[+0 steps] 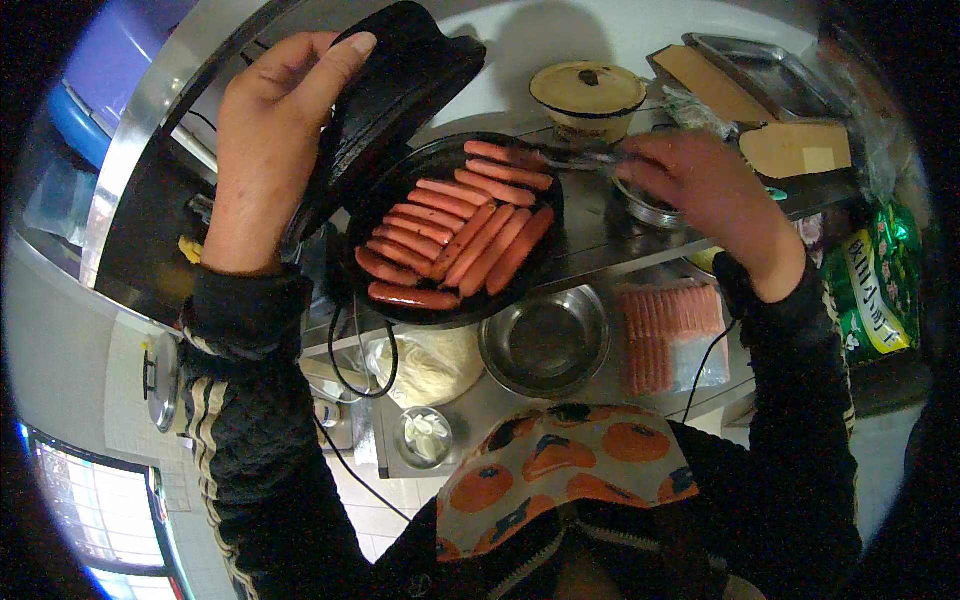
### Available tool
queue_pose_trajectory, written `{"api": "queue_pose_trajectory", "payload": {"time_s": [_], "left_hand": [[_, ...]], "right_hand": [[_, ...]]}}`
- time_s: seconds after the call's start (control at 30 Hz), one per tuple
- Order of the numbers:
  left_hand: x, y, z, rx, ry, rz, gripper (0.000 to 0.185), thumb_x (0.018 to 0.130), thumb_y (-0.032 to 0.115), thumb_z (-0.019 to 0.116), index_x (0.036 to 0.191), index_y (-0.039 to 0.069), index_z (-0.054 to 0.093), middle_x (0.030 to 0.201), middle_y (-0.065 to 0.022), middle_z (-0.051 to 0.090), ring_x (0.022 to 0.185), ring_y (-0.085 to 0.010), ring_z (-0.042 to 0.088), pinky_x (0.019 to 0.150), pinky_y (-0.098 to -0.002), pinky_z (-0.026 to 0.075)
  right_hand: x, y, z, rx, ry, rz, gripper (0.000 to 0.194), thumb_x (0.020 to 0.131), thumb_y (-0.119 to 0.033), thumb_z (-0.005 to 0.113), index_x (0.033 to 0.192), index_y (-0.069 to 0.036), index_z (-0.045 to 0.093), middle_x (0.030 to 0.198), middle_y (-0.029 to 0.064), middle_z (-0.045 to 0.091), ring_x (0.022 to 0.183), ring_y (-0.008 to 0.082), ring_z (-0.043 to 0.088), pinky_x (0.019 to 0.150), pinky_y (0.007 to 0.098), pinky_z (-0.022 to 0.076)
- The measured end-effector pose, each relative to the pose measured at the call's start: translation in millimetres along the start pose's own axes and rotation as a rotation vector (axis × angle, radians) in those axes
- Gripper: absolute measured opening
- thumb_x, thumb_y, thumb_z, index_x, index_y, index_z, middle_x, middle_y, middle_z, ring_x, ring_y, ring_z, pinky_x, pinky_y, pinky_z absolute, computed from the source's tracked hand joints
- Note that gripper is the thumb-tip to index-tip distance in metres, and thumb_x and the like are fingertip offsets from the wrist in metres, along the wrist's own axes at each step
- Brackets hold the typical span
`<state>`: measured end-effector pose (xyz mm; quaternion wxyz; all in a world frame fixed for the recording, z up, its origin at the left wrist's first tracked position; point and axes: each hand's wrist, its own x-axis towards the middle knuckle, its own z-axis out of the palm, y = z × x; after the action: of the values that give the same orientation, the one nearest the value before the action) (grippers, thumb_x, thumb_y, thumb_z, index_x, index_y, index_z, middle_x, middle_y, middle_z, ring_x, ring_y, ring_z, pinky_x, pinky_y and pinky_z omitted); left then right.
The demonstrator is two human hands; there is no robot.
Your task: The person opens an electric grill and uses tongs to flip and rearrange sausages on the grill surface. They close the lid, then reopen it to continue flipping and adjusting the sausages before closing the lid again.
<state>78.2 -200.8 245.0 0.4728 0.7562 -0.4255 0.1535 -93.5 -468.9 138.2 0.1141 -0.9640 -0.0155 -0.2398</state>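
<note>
My left hand [281, 135] grips the edge of a black lid [397, 82], which stands raised at the left of a round black electric griddle [555, 225]. Sausages [431, 214] lie across the griddle, some slanting one way, some the other. My right hand [686, 176], slightly blurred, holds metal tongs [581, 158] that reach over the griddle's upper right edge. The tips are at the topmost sausage [499, 154]; whether they grip it I cannot tell. Under my right hand is a round metal container [649, 202], partly covered by the hand.
A lidded enamel pot [588, 94] stands behind the griddle, with cardboard [795, 150] and a metal tray [765, 71] at right. On the lower shelf are a bag of noodles [431, 367], a steel bowl [546, 341], a small bowl of white slices [424, 437] and packed sausages [667, 330]. A cable hangs nearby.
</note>
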Motion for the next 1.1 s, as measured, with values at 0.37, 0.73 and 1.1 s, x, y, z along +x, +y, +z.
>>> {"api": "queue_pose_trajectory", "payload": {"time_s": [0.37,0.73,1.1], "left_hand": [[-2,-3,0,0.018,0.013,0.021,0.024,0.090,0.025,0.071,0.095,0.002,0.070,0.079,0.0039,0.064,0.070,-0.0023,0.053,0.063,-0.0193,0.042],[-8,-5,3,-0.024,-0.019,0.029,0.023,0.090,0.024,0.071,0.090,0.001,0.069,0.074,0.0047,0.060,0.069,-0.0026,0.050,0.062,-0.0198,0.041],[-62,1,40,0.090,-0.147,0.140,0.019,0.083,0.015,0.074,0.091,-0.001,0.067,0.076,-0.0096,0.061,0.069,-0.0175,0.059,0.064,-0.0299,0.047]], "right_hand": [[-7,-1,7,0.087,-0.015,0.038,0.033,0.091,-0.028,0.062,0.107,0.000,0.065,0.094,0.0206,0.066,0.088,0.0402,0.062,0.075,0.0441,0.0491],[-11,-3,0,0.109,-0.047,0.083,0.035,0.091,-0.029,0.062,0.110,0.001,0.063,0.090,0.0210,0.066,0.085,0.0398,0.062,0.073,0.0411,0.0486],[-82,3,-56,0.313,0.036,0.336,0.039,0.089,-0.024,0.067,0.120,0.000,0.062,0.100,0.0138,0.069,0.093,0.0224,0.064,0.084,0.0318,0.0482]]}}
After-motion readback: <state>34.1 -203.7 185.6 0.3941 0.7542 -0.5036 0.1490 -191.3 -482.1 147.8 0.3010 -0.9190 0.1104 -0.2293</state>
